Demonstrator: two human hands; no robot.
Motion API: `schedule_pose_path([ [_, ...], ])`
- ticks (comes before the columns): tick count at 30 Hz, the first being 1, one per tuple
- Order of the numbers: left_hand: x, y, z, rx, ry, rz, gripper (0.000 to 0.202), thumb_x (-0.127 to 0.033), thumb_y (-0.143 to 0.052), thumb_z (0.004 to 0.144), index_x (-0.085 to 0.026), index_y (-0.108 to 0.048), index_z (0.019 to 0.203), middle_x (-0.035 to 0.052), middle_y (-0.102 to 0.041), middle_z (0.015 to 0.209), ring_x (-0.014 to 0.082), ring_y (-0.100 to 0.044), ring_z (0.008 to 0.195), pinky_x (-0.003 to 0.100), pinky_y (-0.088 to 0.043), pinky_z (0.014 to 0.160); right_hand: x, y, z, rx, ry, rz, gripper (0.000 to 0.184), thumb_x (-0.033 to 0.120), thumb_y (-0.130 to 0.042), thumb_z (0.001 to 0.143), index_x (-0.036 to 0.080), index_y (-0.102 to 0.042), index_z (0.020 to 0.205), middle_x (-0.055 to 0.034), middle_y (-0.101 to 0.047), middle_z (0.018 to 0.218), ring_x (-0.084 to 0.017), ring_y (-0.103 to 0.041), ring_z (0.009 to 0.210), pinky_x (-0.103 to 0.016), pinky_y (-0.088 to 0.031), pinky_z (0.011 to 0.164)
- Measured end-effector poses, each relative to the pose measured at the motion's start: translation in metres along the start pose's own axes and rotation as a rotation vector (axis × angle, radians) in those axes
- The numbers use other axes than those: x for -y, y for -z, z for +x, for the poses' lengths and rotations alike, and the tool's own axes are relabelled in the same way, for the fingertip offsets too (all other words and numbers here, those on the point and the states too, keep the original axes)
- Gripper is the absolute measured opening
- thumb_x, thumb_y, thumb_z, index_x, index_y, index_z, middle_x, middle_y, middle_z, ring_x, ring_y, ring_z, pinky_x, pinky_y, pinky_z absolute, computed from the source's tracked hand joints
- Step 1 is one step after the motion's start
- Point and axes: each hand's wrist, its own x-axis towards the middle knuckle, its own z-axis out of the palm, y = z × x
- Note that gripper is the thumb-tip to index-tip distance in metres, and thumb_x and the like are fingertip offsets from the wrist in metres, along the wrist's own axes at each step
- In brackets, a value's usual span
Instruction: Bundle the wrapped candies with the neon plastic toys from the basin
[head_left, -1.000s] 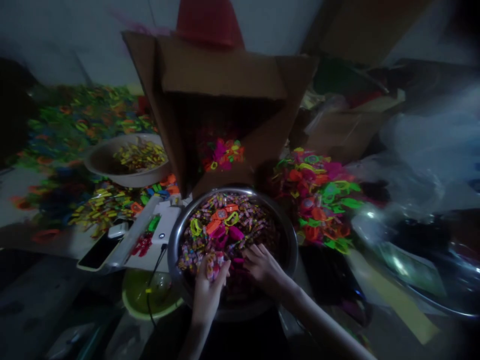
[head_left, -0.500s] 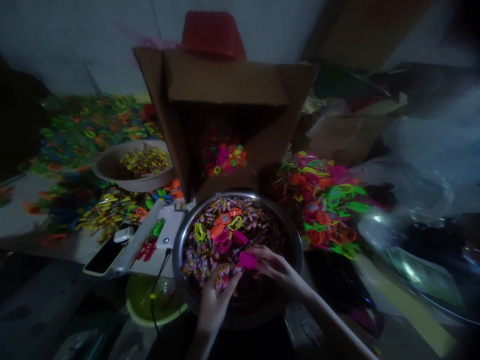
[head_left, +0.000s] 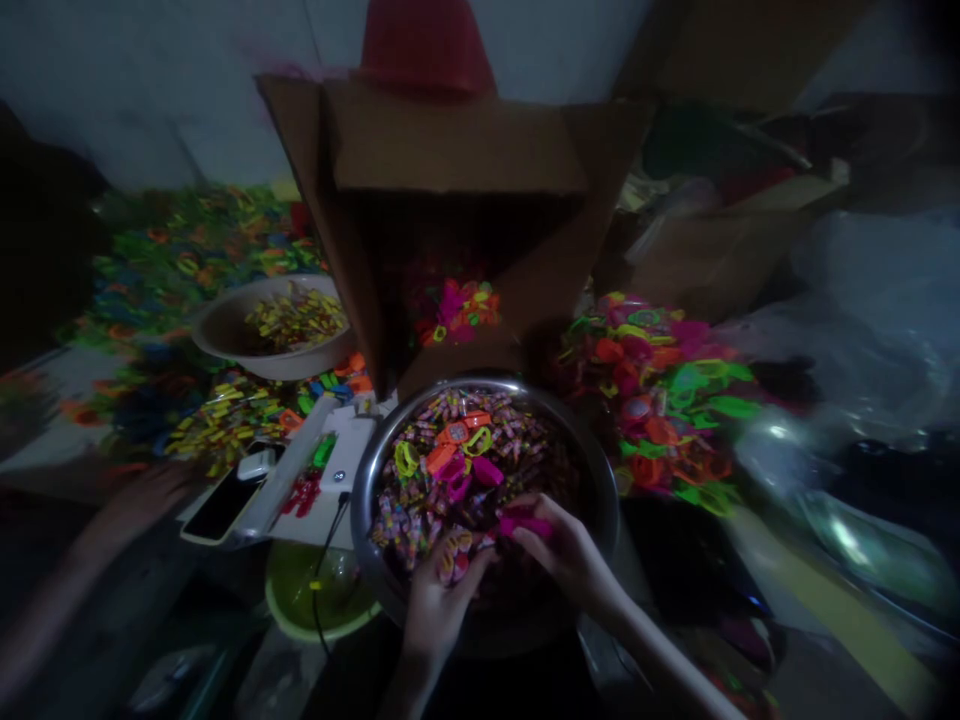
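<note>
Hands: left (head_left: 442, 590) cups sweets (head_left: 452, 556); right (head_left: 566, 550) pinches pink toy (head_left: 525, 524)
Bowl (head_left: 600, 470): close under both, keeping stock within reach

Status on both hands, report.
Left hand gripping candies. Right hand pinching pink toy piece over steel bowl. Another person's hand far left.

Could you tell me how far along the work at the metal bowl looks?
Done: some bright toys lie in the cardboard box. In hand: the left hand holds candies, the right hand a pink toy. Left: the metal bowl is heaped, the toy pile large.
</note>
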Motion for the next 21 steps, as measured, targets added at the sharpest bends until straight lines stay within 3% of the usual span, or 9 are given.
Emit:
schedule_pose_path([
  [3,0.007,-0.002,-0.004,-0.061,-0.028,0.015,0.023,-0.039,-0.065,0.074,-0.017,-0.070,0.079,0.0028,-0.071,0.063,0.0209,-0.067,0.062,0.031,-0.057,0.065,-0.003,-0.001,-0.002,-0.083,0.054,-0.027,0.019,0.028,-0.060,0.085,0.020,-0.058,0.102,-0.0075,-0.063,0.106,-0.019,-0.062,0.099,-0.033,-0.052,0.085],
  [8,0.016,-0.005,-0.008,-0.081,-0.064,0.120,0.026,-0.044,-0.062,0.076,-0.020,-0.068,0.066,-0.0018,-0.061,0.046,0.0143,-0.054,0.039,0.025,-0.048,0.043,0.005,-0.002,-0.003,-0.043,0.245,-0.210,0.023,0.021,-0.057,0.087,0.023,-0.063,0.110,-0.0097,-0.058,0.115,-0.021,-0.057,0.109,-0.036,-0.051,0.093],
  [10,0.016,-0.005,-0.008,-0.087,-0.088,0.138,0.026,-0.044,-0.062,0.076,-0.020,-0.068,0.066,-0.0006,-0.064,0.049,0.0149,-0.057,0.042,0.024,-0.048,0.045,0.009,-0.002,-0.003,-0.018,0.259,-0.249,0.025,0.019,-0.057,0.087,0.023,-0.064,0.110,-0.0102,-0.057,0.117,-0.021,-0.056,0.111,-0.036,-0.051,0.094],
  [15,0.008,-0.006,-0.008,-0.101,-0.127,0.084,0.023,-0.042,-0.064,0.074,-0.020,-0.070,0.074,0.0023,-0.072,0.064,0.0187,-0.067,0.059,0.027,-0.056,0.064,0.018,-0.004,-0.003,0.058,0.250,-0.297,0.034,0.017,-0.059,0.085,0.024,-0.061,0.118,-0.0106,-0.054,0.123,-0.022,-0.053,0.117,-0.038,-0.048,0.099],
  [21,0.007,-0.006,-0.009,-0.113,-0.129,0.115,0.019,-0.037,-0.066,0.071,-0.020,-0.070,0.077,0.0018,-0.074,0.066,0.0189,-0.069,0.061,0.025,-0.055,0.061,0.018,-0.004,-0.002,0.130,0.318,-0.394,0.040,0.015,-0.057,0.085,0.022,-0.055,0.125,-0.0106,-0.052,0.128,-0.022,-0.051,0.120,-0.037,-0.048,0.100],
])
